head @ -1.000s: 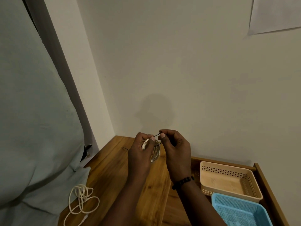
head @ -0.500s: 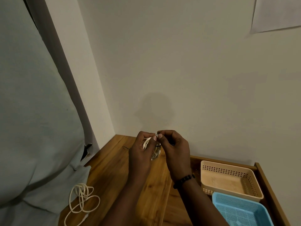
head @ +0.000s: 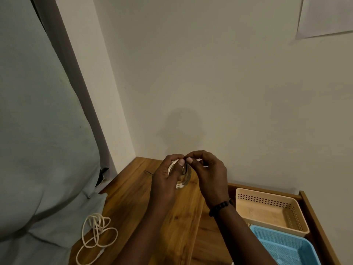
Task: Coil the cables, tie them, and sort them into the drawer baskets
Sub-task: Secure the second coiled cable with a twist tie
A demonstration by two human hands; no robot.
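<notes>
My left hand point(head: 166, 178) grips a small coiled white cable point(head: 184, 180) above the wooden table point(head: 133, 192). My right hand point(head: 208, 173) pinches a thin black tie point(head: 185, 169) at the top of the coil, thumb against my left thumb. Most of the coil is hidden behind my fingers. A second white cable point(head: 97, 236) lies loosely tangled at the table's near left edge. In the open drawer point(head: 317, 222) on the right sit a beige basket point(head: 271, 211) and, nearer, a blue basket point(head: 286, 247).
A pale cloth point(head: 42, 150) hangs at the left and drapes onto the table's corner. The wall point(head: 210, 92) stands right behind the table. A thin dark strand point(head: 148, 172) lies on the wood left of my hands.
My right hand's fingertips have closed in against my left thumb, drawing the black tie down tight onto the coil. Both hands stay in the same place.
</notes>
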